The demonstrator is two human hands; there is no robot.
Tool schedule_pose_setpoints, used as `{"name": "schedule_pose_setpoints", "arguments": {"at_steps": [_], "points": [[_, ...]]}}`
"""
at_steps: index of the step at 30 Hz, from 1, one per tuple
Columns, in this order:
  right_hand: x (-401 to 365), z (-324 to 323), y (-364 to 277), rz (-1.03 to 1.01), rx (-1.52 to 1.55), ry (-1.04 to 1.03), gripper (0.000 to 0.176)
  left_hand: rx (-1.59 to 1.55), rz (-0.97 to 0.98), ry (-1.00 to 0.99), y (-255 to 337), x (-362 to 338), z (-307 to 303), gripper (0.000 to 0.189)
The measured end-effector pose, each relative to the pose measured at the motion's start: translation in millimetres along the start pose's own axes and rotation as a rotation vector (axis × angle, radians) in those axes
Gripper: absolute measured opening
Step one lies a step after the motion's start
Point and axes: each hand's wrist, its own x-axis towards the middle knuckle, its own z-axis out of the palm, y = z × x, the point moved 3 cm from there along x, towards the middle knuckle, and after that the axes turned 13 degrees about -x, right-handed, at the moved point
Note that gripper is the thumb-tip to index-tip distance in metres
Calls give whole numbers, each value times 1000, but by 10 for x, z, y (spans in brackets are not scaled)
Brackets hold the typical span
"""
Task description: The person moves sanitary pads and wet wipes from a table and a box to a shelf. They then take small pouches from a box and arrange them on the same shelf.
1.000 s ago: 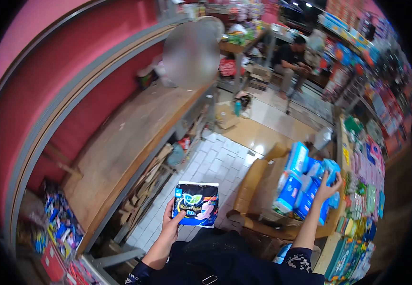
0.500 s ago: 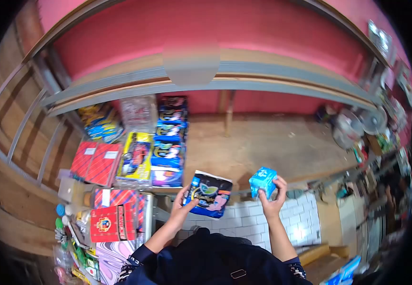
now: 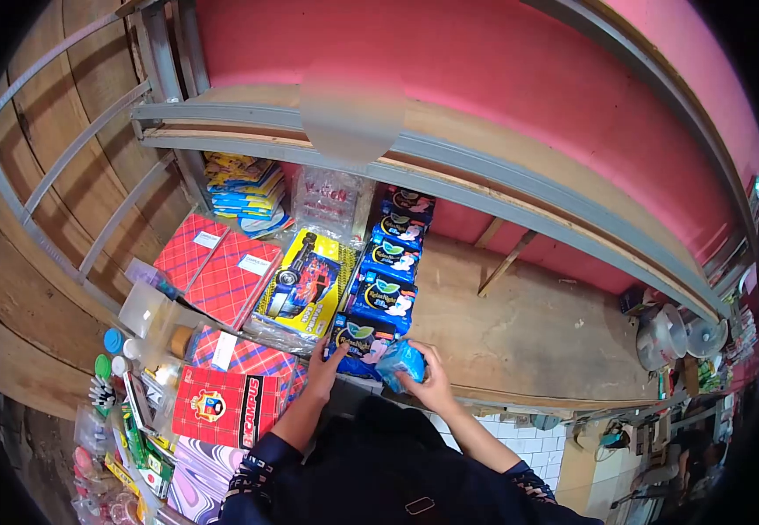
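Note:
My left hand (image 3: pixel 320 374) grips the left edge of a dark blue sanitary pad pack (image 3: pixel 360 339) with a green leaf logo, its thumb over the top. That pack lies at the front end of a row of similar packs (image 3: pixel 386 296) on the wooden shelf. In my right hand (image 3: pixel 433 387) is a small light blue pack (image 3: pixel 400 362), close against the right side of the dark pack. Its label is unreadable from here.
Left of the row lie a yellow car-print book (image 3: pixel 308 284) in plastic and red plaid books (image 3: pixel 238 278). A red book (image 3: pixel 213 405) and bottles (image 3: pixel 121 363) stand nearer. The shelf board (image 3: pixel 520 324) runs right to plastic tubs (image 3: pixel 662 339). A metal beam (image 3: pixel 484 188) crosses above.
My view has turned left. The dark pack moved from mid-air to the row's front end, and my right hand brought the light blue pack left beside it.

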Motion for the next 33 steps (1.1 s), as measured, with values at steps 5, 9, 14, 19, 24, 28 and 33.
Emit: {"name": "schedule_pose_setpoints", "arguments": {"at_steps": [5,9,14,19,24,28,33], "points": [[-1,-122,150,221,130,-96,59,50,-47,2,107,65,10,66],[-44,-215,417,418,286,-230,62,-12,-48,-55,103,-168,-230,63],[142,-70,615,395,294,-396,66,-86,-73,-81,322,-524,-370,59],[244,-38,734,324,198,-461,71,-152,-21,-52,572,-643,-209,58],[302,-23,664,346,206,-576,79,-194,-33,-84,551,-654,-160,58],[363,13,593,319,127,-551,80,-126,0,-120,482,-635,-154,60],[136,-288,603,322,201,-550,67,-100,5,-146,455,-687,-148,63]]}}
